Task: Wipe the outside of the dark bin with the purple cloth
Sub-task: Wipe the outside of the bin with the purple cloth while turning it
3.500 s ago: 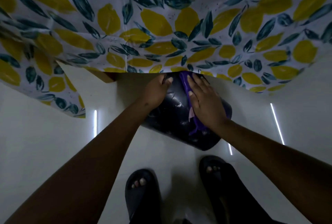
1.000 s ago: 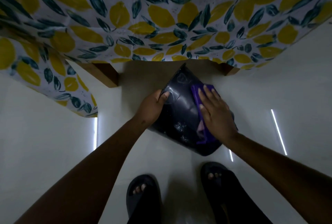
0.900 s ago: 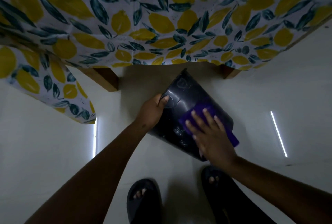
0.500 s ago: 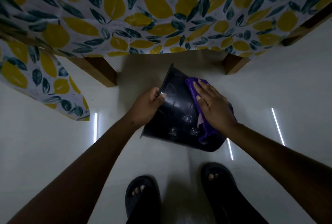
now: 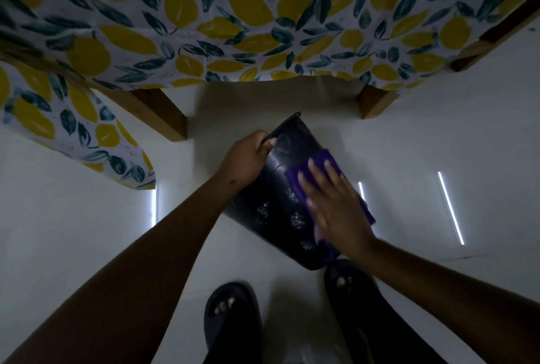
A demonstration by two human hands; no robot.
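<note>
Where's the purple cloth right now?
In the head view, right of centre: the purple cloth is pressed flat under the right hand against the tilted dark plastic bin, whose rim the left hand grips.

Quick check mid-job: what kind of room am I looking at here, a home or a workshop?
Most likely a home, perhaps a dining or kitchen area. A lemon-print tablecloth hangs over a wooden table leg, the floor is pale and glossy, and the person wears dark slippers while wiping a dark bin.
</note>
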